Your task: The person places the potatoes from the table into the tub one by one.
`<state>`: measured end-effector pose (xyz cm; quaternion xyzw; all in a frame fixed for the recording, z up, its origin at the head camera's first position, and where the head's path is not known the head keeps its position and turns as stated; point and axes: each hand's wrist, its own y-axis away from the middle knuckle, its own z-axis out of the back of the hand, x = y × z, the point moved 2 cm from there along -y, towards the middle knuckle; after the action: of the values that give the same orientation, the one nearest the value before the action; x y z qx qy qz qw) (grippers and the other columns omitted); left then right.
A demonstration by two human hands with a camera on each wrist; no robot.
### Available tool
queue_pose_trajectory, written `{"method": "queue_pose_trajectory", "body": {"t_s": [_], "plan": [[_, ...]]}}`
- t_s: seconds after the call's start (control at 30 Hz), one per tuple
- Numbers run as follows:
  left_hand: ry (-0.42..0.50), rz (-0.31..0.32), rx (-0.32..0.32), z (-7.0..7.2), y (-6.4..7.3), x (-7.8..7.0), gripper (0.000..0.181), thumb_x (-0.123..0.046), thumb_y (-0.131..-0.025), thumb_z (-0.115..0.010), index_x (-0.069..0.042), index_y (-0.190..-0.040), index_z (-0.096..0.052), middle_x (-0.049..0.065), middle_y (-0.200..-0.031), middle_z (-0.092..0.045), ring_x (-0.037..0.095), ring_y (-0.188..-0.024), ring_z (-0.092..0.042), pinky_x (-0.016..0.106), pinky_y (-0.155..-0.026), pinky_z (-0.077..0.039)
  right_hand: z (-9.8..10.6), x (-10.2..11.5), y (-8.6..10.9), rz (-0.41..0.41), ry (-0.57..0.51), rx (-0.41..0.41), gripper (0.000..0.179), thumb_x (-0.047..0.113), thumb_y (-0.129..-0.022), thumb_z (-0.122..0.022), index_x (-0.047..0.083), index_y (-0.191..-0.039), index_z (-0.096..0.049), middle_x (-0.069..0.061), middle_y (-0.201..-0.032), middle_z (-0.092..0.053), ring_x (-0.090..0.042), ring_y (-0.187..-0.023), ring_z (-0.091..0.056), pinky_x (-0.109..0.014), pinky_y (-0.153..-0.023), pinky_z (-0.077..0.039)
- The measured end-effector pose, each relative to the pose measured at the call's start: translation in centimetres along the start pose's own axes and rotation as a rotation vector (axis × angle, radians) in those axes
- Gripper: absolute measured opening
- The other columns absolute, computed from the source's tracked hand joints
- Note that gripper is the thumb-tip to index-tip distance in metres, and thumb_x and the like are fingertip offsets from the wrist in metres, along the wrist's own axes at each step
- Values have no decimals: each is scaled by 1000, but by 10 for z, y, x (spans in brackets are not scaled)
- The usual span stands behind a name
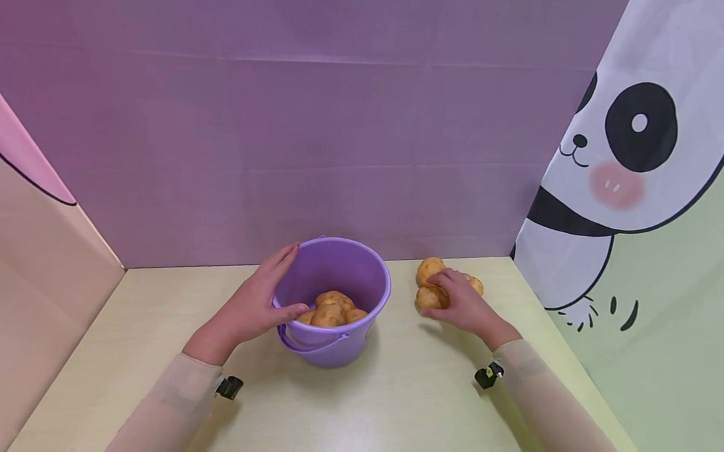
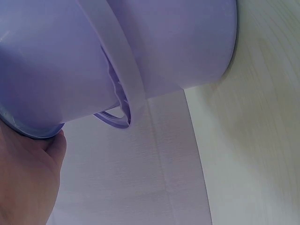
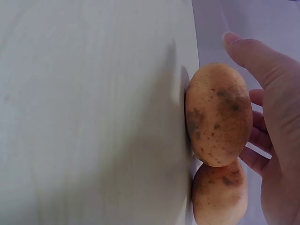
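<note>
Across the far side, a creased purple backdrop. In front of it, a pale table; farther right, a black-and-white panda drawing. Far on the table, left of its middle, a purple bucket, upright, with its handle hanging down the near side. At the bucket's left rim, the left hand — fingers nearly straight against it, thumb laid over the near rim. At the far right, the right hand over a potato — grasp released, thumb clear; fingertip contact impossible to tell. Beside that one, more potatoes; inside the bucket, others.
</note>
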<state>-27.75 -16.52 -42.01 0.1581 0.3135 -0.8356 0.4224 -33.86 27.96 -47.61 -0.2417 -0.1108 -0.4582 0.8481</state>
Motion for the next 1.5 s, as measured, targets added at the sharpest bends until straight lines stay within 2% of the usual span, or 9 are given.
{"method": "queue_pose_trajectory", "body": {"t_s": [0.43, 0.73, 0.93, 1.2, 1.37, 1.5], "plan": [[12, 7, 0, 0, 1, -2, 108, -38, -93, -86, 3, -173, -26, 20, -182, -21, 43, -166, -23, 68, -129, -28, -7, -4, -2, -8, 95, 39, 65, 32, -80, -103, 13, -132, -69, -10, -134, -61, -35, -126, -57, -57, -111, -51], [8, -5, -5, -1, 0, -2, 107, -43, -94, -84, 4, -173, -28, 21, -181, -23, 45, -166, -24, 69, -128, -29, -10, -5, -2, 45, 122, 24, 66, 29, -77, -105, 11, -130, -69, -12, -132, -60, -39, -128, -56, -59, -115, -46], [8, 2, 2, 0, 0, -2, 107, -44, -95, -83, 3, -173, -27, 20, -181, -23, 45, -166, -24, 70, -128, -29, -12, -7, -2, 38, 106, 19, 64, 27, -78, -104, 9, -129, -69, -13, -131, -60, -39, -126, -55, -58, -111, -49], [1, 3, 3, 0, 0, -1, 108, -45, -94, -83, 4, -173, -27, 21, -181, -23, 45, -166, -24, 69, -128, -29, -18, -9, -1, 12, 80, 37, 63, 28, -80, -103, 10, -129, -68, -10, -125, -57, -32, -117, -55, -53, -102, -54], [-3, 9, 6, 0, 0, -1, 107, -43, -94, -84, 3, -173, -27, 21, -181, -22, 45, -166, -24, 70, -128, -29, -22, -13, -2, 49, 48, 11, 60, 27, -80, -100, 9, -127, -66, -10, -121, -57, -33, -111, -56, -55, -97, -55], [1, 10, 7, 0, 0, -1, 107, -41, -94, -84, 3, -173, -27, 20, -182, -22, 45, -166, -24, 70, -128, -29, -31, -22, -2, 94, -4, 5, 59, 30, -84, -97, 10, -126, -61, -10, -119, -57, -31, -108, -57, -51, -95, -54]]}}
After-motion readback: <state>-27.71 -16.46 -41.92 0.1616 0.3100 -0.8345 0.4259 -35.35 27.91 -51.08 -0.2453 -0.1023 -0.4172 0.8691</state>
